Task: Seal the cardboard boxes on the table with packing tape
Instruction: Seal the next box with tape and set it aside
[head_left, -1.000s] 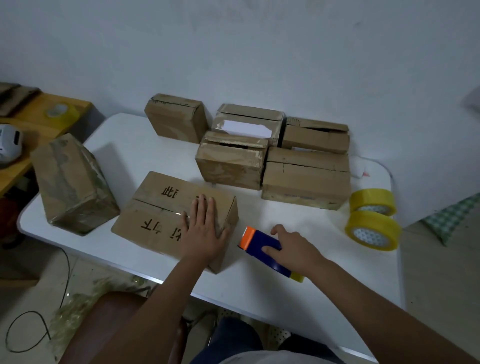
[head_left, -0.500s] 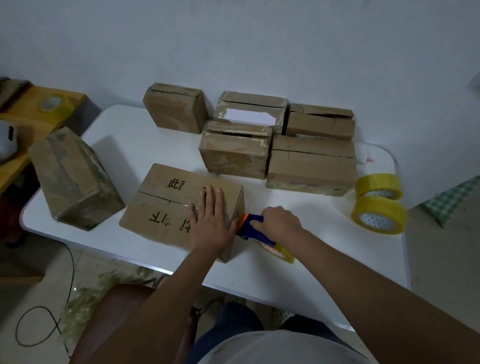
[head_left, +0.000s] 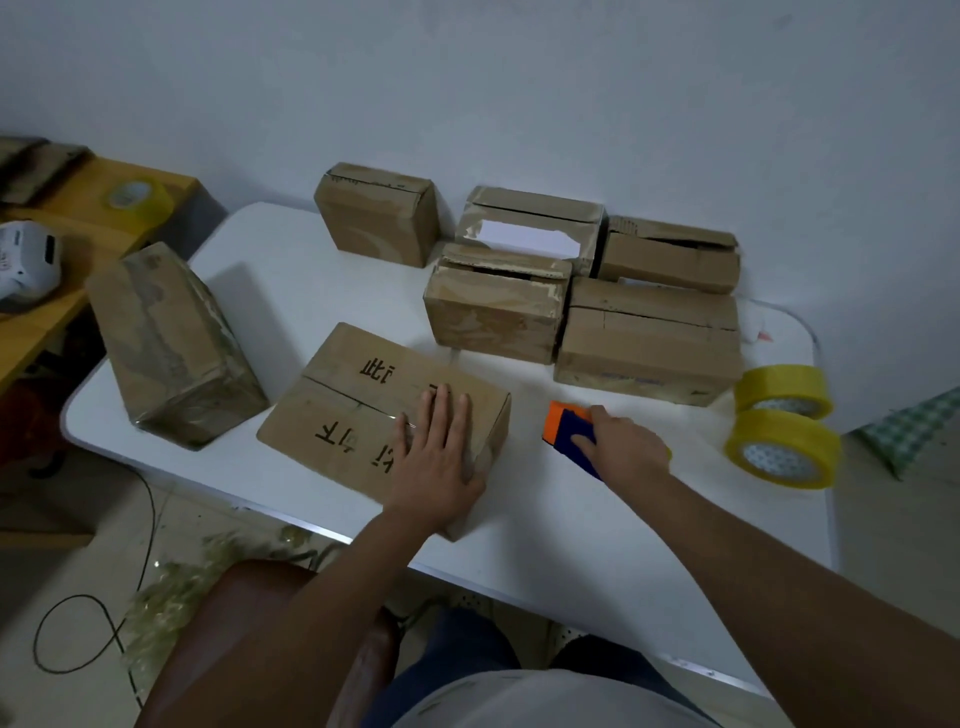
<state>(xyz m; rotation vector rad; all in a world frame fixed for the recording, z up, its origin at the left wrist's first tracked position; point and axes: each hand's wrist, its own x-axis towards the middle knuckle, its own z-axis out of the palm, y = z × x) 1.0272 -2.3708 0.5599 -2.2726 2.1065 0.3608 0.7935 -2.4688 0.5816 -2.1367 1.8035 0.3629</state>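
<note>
While the left hand (head_left: 439, 462) lies flat on the printed brown cardboard box (head_left: 374, 415) near the counter's front edge, the right hand (head_left: 621, 447), its grip clenched round the blue-and-orange tape dispenser (head_left: 566, 434), should start squarely on the seam.

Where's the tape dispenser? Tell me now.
In the head view the tape dispenser is right of centre on the table, gripped by the right hand, between the printed box and the two yellow tape rolls.

Flat box (head_left: 363, 410): large black Chinese characters on top, upside-down, not clearly readable.
</note>
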